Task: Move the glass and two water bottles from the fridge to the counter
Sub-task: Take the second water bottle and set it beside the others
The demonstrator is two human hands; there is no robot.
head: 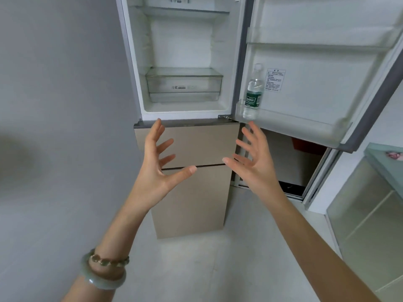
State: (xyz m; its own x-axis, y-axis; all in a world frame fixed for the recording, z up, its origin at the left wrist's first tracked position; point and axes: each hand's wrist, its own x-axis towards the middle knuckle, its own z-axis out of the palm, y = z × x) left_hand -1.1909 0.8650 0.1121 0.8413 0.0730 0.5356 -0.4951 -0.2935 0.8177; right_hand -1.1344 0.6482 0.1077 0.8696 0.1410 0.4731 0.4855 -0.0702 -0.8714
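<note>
At lower left, a green bangle (102, 280) and a bead bracelet (109, 260) on the wrist. At centre, left hand (156, 164) and right hand (254, 164) raised palm to palm, well apart, fingers spread wide, holding nothing. Behind them, closed beige fridge drawers (196, 144). Above, the open fridge compartment (181, 40), with a clear crisper drawer (183, 82) at its bottom. Right of centre, one water bottle (253, 92) upright at the hinge end of the lowest door shelf (305, 127), just above the right fingertips, open air between. At right edge, pale green counter (383, 162) below the door's outer corner. Pale floor (218, 269) along the bottom.
</note>
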